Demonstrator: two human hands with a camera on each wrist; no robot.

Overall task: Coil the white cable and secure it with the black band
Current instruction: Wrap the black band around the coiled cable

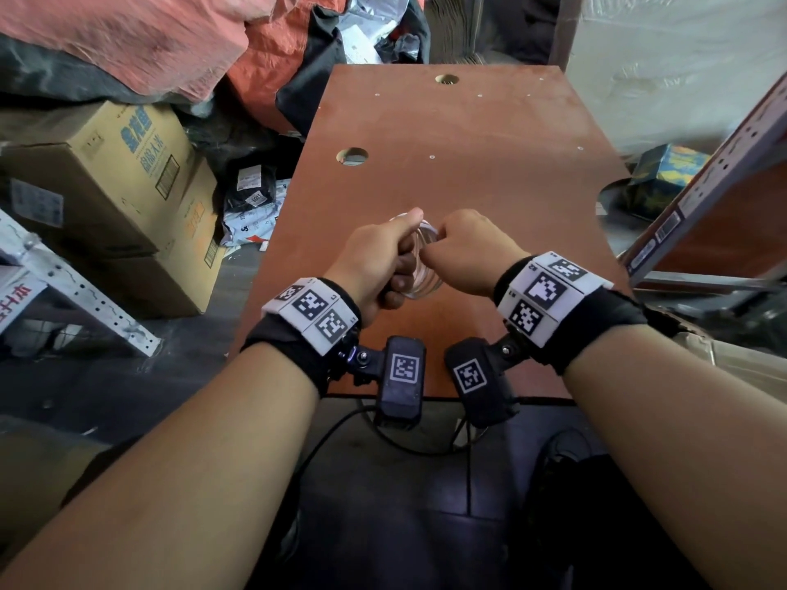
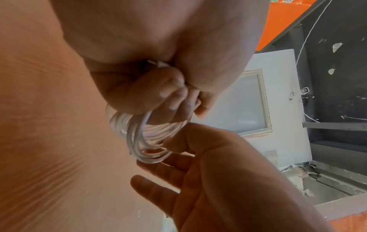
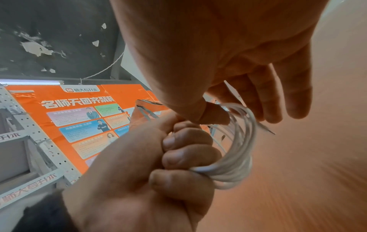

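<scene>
Fingers of the left hand (image 1: 369,266) curl into a tight fist round one side of the white cable (image 1: 419,270), a smooth, glossy bundle wound into several round loops that stand out past its knuckles. The right hand (image 1: 467,253), just beside it, pinches the coil's upper edge between thumb and forefinger, its other fingers loosely extended. Both hover over the reddish-brown wooden table (image 1: 468,134). Left of them sit cardboard boxes (image 1: 110,181).

Storeroom: stacked cardboard boxes (image 1: 106,172), metal shelving (image 1: 702,172), parcel bags (image 1: 251,193).
</scene>
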